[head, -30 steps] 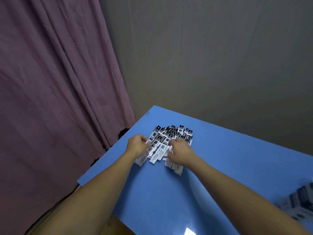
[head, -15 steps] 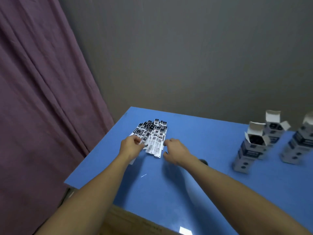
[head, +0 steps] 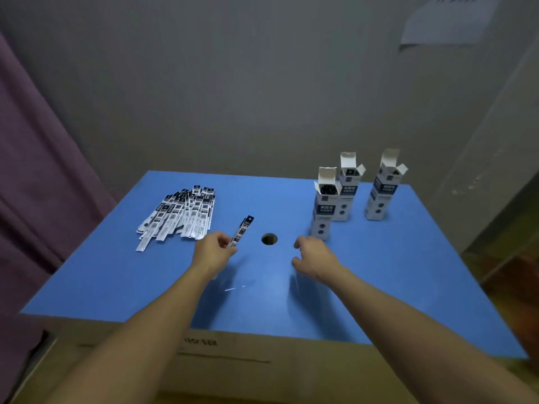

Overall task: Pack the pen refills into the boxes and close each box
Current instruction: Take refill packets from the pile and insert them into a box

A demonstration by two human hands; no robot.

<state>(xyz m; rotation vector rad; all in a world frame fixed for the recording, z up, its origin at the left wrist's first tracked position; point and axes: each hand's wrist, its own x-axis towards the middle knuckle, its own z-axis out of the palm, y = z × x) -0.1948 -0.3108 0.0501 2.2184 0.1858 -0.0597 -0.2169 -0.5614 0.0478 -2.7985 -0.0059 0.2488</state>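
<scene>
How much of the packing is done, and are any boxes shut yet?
Not much looks finished. All three boxes stand with top flaps up, so none is closed; the nearest shows dark contents inside. In hand: the left hand grips one packaged refill, while the right hand reaches empty toward the nearest box. Left: the whole pile of refills on the blue table, then closing every box.

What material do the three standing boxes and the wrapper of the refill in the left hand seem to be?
The boxes look like thin matte printed cardboard: the open flaps stand stiff, with plain white insides. The refill wrapper looks like thin printed plastic or paper; it is too blurred to tell which.
</scene>
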